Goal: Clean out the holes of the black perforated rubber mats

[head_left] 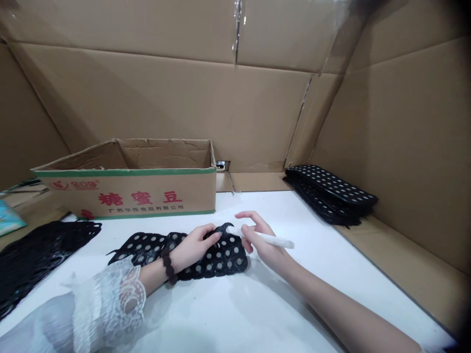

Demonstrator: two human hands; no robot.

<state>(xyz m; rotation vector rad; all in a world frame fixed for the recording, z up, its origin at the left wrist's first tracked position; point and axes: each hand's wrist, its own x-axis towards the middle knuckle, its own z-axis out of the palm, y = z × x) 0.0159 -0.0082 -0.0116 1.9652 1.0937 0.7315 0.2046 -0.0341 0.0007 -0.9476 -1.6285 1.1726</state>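
A flexible black sheet with rows of pale round dots (230,262) lies on the white tabletop in front of me. My left hand (195,249) rests over it, thumb and fingers pinching its far edge, where a bit of black material stands up. Between the thumb and fingers of my right hand (263,238) is a slim white pen-shaped tool (277,240). Its tip points left and meets the raised black edge beside my left thumb; whether it presses in cannot be made out. My left wrist and forearm cover part of the sheet.
Behind the sheet stands an open cardboard box (128,193) with a green rim and red lettering. A pile of black sheets (40,250) lies at the left, and a stack of dotted black ones (331,193) at the right. Cardboard walls (176,98) enclose the white table (221,314).
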